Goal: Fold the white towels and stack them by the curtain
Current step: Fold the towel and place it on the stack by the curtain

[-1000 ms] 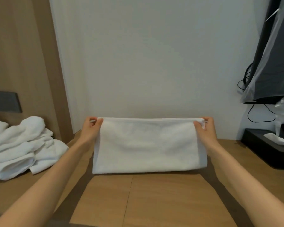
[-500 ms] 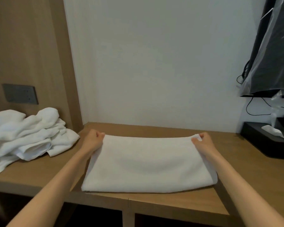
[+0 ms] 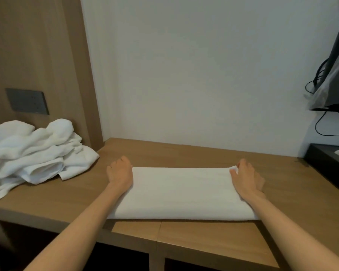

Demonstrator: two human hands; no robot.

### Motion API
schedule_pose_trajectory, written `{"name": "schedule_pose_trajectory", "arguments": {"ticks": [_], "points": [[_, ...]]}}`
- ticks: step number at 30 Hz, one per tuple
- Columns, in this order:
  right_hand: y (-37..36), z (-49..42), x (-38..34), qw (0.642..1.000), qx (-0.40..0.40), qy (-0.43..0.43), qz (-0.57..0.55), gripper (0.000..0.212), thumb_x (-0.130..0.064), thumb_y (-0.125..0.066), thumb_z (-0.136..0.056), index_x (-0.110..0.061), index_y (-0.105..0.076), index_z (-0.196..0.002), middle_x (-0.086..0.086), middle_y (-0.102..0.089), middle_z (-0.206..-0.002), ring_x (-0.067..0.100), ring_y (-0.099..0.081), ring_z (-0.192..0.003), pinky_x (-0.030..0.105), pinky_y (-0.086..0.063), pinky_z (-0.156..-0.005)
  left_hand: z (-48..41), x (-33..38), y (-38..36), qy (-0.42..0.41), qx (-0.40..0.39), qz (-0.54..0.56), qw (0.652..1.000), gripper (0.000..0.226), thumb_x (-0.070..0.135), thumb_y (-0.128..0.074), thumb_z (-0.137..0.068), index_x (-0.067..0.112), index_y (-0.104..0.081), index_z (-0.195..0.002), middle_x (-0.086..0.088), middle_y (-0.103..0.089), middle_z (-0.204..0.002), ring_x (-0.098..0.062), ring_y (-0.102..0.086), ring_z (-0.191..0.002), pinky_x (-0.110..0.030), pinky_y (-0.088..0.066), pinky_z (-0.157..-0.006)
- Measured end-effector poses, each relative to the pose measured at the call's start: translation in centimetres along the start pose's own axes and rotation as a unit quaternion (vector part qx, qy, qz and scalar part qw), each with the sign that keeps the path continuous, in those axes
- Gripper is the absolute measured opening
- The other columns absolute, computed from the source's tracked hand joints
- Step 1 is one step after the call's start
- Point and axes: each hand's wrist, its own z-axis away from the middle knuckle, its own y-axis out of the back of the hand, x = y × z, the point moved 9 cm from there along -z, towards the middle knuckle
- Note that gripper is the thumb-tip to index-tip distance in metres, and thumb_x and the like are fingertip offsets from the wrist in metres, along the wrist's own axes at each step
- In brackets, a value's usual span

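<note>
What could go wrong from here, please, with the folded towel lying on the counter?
The left hand and right hand grip only the far corners of the folded towel, so its layers might slip askew on release. The unfolded pile lies close on the left and could get dragged along.

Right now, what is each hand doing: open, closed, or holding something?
Left hand: grips the towel at its far left corner.
Right hand: pinches the towel's far right corner.
</note>
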Motion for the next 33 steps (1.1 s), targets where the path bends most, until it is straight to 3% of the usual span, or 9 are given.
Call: {"name": "schedule_pose_trajectory", "arguments": {"ticks": [3,5,8,12,14,18,22,27,33], "points": [[0.8,0.2,-2.7,0.998,0.003,0.049,0.037,0.027,-0.009,-0.044,-0.094,-0.006,-0.046,-0.121,0.011,-0.045,-0.129,0.029,-0.042,-0.118,0.037,-0.042,-0.086,0.7,1.4,1.2,-0.034,0.007,-0.021,0.999,0.019,0.013,-0.043,-0.097,0.007,-0.043,-0.116,-0.010,-0.054,-0.121,-0.027,-0.051,-0.114,-0.034,-0.036,-0.091],[0.4,1.1,-5.6,0.994,-0.033,0.105,-0.009,0.033,-0.007,-0.043,-0.093,-0.005,-0.047,-0.126,0.010,-0.043,-0.137,0.028,-0.037,-0.126,0.035,-0.035,-0.098,1.6,3.4,2.1,-0.079,0.002,-0.020,0.997,0.022,0.016,-0.043,-0.097,0.008,-0.044,-0.118,-0.009,-0.052,-0.124,-0.026,-0.050,-0.115,-0.034,-0.035,-0.093],[-1.4,4.3,-10.6,0.972,-0.140,0.177,-0.068,0.043,-0.016,-0.038,-0.100,-0.005,-0.038,-0.142,0.010,-0.031,-0.152,0.025,-0.026,-0.140,0.034,-0.022,-0.113,4.0,8.2,2.7,-0.171,-0.023,0.010,0.985,0.041,0.013,-0.040,-0.098,0.009,-0.036,-0.138,-0.010,-0.044,-0.141,-0.025,-0.041,-0.130,-0.035,-0.029,-0.102],[-5.5,9.4,-14.3,0.930,-0.290,0.225,0.009,0.055,-0.022,-0.032,-0.100,-0.013,-0.014,-0.152,0.004,-0.008,-0.160,0.028,-0.006,-0.147,0.048,-0.007,-0.117,8.4,12.7,0.4,-0.207,-0.141,0.089,0.964,0.061,0.016,-0.041,-0.098,0.013,-0.013,-0.152,-0.005,-0.022,-0.157,-0.021,-0.016,-0.145,-0.043,-0.012,-0.117],[-6.1,10.5,-14.2,0.932,-0.284,0.224,0.027,0.057,-0.030,-0.027,-0.102,-0.019,-0.005,-0.153,0.002,0.000,-0.161,0.028,0.002,-0.147,0.049,0.000,-0.117,9.9,12.8,-1.5,-0.209,-0.169,0.075,0.960,0.059,0.023,-0.038,-0.100,0.014,-0.013,-0.152,-0.002,-0.016,-0.159,-0.020,-0.010,-0.147,-0.043,-0.007,-0.118],[-6.0,10.8,-12.6,0.949,-0.247,0.195,0.024,0.051,-0.043,-0.010,-0.102,-0.032,-0.002,-0.152,-0.002,0.007,-0.161,0.024,0.008,-0.147,0.045,0.007,-0.117,10.1,10.4,-2.8,-0.179,-0.154,0.073,0.969,0.054,0.045,-0.015,-0.102,0.026,-0.010,-0.153,0.003,-0.003,-0.161,-0.018,0.000,-0.148,-0.044,0.003,-0.117],[-6.0,10.4,-11.0,0.947,-0.263,0.180,0.033,0.059,-0.060,-0.009,-0.096,-0.039,0.000,-0.151,-0.004,0.010,-0.160,0.025,0.012,-0.147,0.050,0.011,-0.114,9.3,7.4,-3.2,-0.140,-0.172,0.058,0.973,0.065,0.065,-0.013,-0.093,0.036,-0.008,-0.151,0.004,0.002,-0.161,-0.020,0.005,-0.147,-0.047,0.007,-0.116],[-4.7,8.8,-6.5,0.953,-0.265,0.140,0.053,0.074,-0.075,-0.008,-0.087,-0.038,0.002,-0.151,-0.002,0.013,-0.160,0.026,0.013,-0.147,0.051,0.013,-0.113,8.5,3.4,-2.7,-0.117,-0.175,0.048,0.976,0.072,0.068,-0.013,-0.092,0.031,-0.006,-0.153,-0.002,0.005,-0.161,-0.022,0.005,-0.148,-0.041,0.003,-0.117],[-3.3,7.0,-2.3,0.960,-0.245,0.122,0.066,0.070,-0.068,-0.007,-0.091,-0.034,0.002,-0.152,0.004,0.012,-0.160,0.027,0.011,-0.147,0.049,0.012,-0.115,7.6,0.0,-2.2,-0.088,-0.181,0.052,0.978,0.075,0.064,-0.013,-0.094,0.018,-0.002,-0.153,-0.002,0.005,-0.161,-0.022,0.005,-0.148,-0.042,-0.005,-0.118]]}}
